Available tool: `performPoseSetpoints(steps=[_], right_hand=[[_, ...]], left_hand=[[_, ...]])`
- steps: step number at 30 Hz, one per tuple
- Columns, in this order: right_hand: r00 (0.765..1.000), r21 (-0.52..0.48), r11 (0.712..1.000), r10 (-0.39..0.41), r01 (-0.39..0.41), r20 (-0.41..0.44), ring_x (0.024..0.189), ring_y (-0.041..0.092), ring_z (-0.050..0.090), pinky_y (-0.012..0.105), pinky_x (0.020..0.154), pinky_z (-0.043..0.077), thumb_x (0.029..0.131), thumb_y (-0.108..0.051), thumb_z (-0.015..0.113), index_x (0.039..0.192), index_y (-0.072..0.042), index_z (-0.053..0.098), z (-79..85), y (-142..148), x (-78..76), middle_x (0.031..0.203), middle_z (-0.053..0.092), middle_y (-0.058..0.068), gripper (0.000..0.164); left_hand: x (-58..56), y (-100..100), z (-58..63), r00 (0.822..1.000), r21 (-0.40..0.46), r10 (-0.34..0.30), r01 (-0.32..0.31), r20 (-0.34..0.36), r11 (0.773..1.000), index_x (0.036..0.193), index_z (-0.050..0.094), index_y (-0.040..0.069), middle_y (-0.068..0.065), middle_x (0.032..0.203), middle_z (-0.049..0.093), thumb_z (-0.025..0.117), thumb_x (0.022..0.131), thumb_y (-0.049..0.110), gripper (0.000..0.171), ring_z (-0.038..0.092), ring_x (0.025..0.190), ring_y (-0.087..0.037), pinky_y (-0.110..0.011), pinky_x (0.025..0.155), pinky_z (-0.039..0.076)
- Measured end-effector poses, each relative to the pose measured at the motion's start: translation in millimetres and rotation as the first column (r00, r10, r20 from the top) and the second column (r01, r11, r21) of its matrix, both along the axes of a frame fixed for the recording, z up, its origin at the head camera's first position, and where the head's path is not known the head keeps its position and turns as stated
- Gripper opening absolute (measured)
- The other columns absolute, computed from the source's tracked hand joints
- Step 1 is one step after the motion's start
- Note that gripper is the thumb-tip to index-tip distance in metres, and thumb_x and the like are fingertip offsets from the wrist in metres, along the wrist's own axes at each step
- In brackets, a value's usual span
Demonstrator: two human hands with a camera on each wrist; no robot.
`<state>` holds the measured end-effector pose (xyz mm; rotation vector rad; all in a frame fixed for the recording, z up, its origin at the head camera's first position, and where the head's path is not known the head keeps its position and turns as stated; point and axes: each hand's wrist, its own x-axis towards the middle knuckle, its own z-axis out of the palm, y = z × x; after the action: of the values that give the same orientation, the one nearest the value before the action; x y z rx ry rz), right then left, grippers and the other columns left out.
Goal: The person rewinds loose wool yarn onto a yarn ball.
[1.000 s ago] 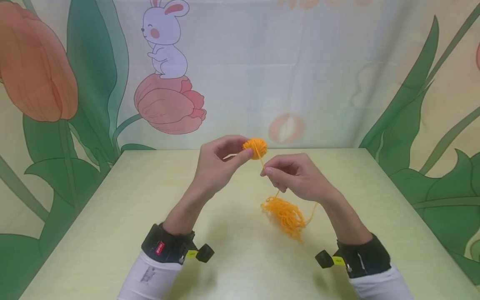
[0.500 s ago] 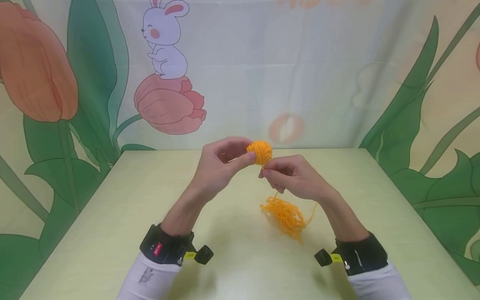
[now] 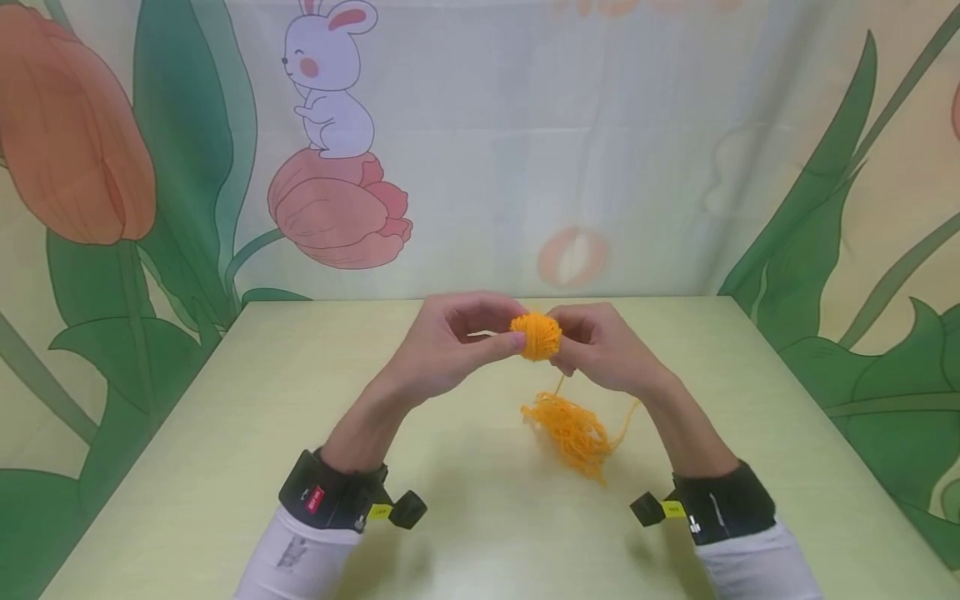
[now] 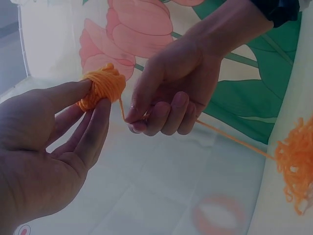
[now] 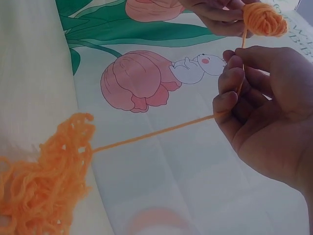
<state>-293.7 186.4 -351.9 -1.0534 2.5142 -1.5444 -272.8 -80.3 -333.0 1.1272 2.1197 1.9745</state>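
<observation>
A small orange yarn ball (image 3: 536, 337) is pinched between the thumb and fingers of my left hand (image 3: 465, 337), held up over the table. Close on its right, my right hand (image 3: 603, 350) pinches the yarn strand (image 4: 122, 108) between thumb and forefinger, its other fingers curled. In the right wrist view the strand passes through that hand and runs to a loose heap of yarn (image 5: 46, 176). From the head this loose yarn (image 3: 573, 433) lies on the table below the hands, and the right fingertips are partly hidden behind the ball.
The pale table (image 3: 300, 375) spreads around the hands. At its back edge hangs a printed cloth (image 3: 480, 167) with a rabbit and tulips. Black wrist bands (image 3: 333, 492) with small camera blocks sit on both forearms. A tail of yarn (image 3: 628, 421) reaches right from the heap.
My left hand has moved right and lower with the yarn ball, which has turned in the fingers. The right hand has risen slightly and is now partly behind the ball. The heap stays put.
</observation>
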Motion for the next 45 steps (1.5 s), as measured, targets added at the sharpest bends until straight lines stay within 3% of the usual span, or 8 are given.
performPoseSetpoints(steps=[5, 12, 23, 28, 34, 39, 45], right_hand=[[0.999, -0.034, 0.999, -0.037, 0.036, -0.016, 0.065, 0.026, 0.056, 0.027, 0.06, 0.054, 0.112, -0.013, 0.068, 0.114, -0.007, 0.081, 1.2, 4.4, -1.8, 0.082, 0.067, 0.006, 0.015], [0.995, -0.078, 0.992, -0.104, 0.103, -0.001, 0.062, 0.025, 0.05, 0.028, 0.052, 0.039, 0.113, -0.021, 0.069, 0.108, -0.01, 0.078, 7.1, 8.0, 3.3, 0.07, 0.054, 0.002, 0.015], [0.994, -0.127, 0.987, -0.107, 0.101, -0.039, 0.059, 0.019, 0.048, 0.028, 0.048, 0.037, 0.111, -0.014, 0.069, 0.105, -0.006, 0.078, 16.5, 6.4, 15.5, 0.069, 0.053, 0.0, 0.014], [0.994, -0.155, 0.985, -0.084, 0.074, -0.063, 0.058, 0.018, 0.047, 0.03, 0.047, 0.036, 0.11, -0.011, 0.069, 0.104, -0.003, 0.078, 19.8, 5.5, 20.8, 0.069, 0.052, -0.001, 0.013], [0.993, -0.192, 0.981, -0.002, -0.021, -0.118, 0.058, 0.018, 0.045, 0.032, 0.047, 0.035, 0.109, -0.004, 0.067, 0.104, 0.003, 0.076, 21.5, 2.9, 25.4, 0.069, 0.051, 0.001, 0.012], [0.989, -0.208, 0.974, 0.063, -0.09, -0.135, 0.058, 0.018, 0.045, 0.032, 0.049, 0.038, 0.109, 0.0, 0.066, 0.103, -0.001, 0.077, 21.7, -0.9, 27.3, 0.07, 0.052, 0.004, 0.013], [0.988, -0.155, 0.982, 0.092, -0.111, -0.123, 0.06, 0.018, 0.048, 0.029, 0.053, 0.044, 0.11, -0.002, 0.068, 0.105, -0.003, 0.078, 21.0, -4.2, 29.6, 0.071, 0.053, 0.004, 0.011]], left_hand=[[-1.2, 1.3, -1.8, 0.999, -0.052, -0.036, 0.034, -0.037, 0.998, 0.123, 0.083, 0.009, -0.01, 0.116, 0.084, 0.083, 0.102, 0.005, 0.021, 0.082, 0.105, -0.031, -0.042, 0.102, 0.071], [-0.9, 2.1, -4.8, 0.995, -0.138, -0.037, 0.025, -0.09, 0.99, 0.121, 0.083, 0.01, -0.009, 0.112, 0.084, 0.085, 0.101, 0.006, 0.021, 0.083, 0.102, -0.025, -0.04, 0.1, 0.072], [-1.3, 3.6, -6.0, 0.98, -0.226, 0.067, -0.109, -0.186, 0.968, 0.118, 0.085, 0.01, -0.005, 0.111, 0.085, 0.087, 0.099, 0.008, 0.019, 0.083, 0.099, -0.016, -0.04, 0.095, 0.073], [-3.9, 5.1, -7.1, 0.973, -0.226, 0.126, -0.17, -0.195, 0.959, 0.116, 0.085, 0.012, -0.002, 0.109, 0.085, 0.087, 0.099, 0.01, 0.017, 0.083, 0.098, -0.015, -0.037, 0.095, 0.073], [-6.7, 5.6, -9.0, 0.96, -0.192, 0.207, -0.242, -0.187, 0.951, 0.116, 0.085, 0.01, -0.005, 0.111, 0.085, 0.088, 0.099, 0.01, 0.017, 0.083, 0.101, -0.018, -0.033, 0.095, 0.072], [-7.5, 5.6, -9.0, 0.948, -0.146, 0.279, -0.302, -0.156, 0.942, 0.12, 0.084, 0.008, -0.008, 0.115, 0.085, 0.088, 0.099, 0.01, 0.022, 0.082, 0.104, -0.022, -0.033, 0.095, 0.072], [-7.8, 5.4, -7.8, 0.931, -0.084, 0.332, -0.347, -0.154, 0.934, 0.123, 0.083, 0.01, -0.008, 0.115, 0.085, 0.088, 0.099, 0.012, 0.024, 0.083, 0.106, -0.022, -0.034, 0.096, 0.072]])
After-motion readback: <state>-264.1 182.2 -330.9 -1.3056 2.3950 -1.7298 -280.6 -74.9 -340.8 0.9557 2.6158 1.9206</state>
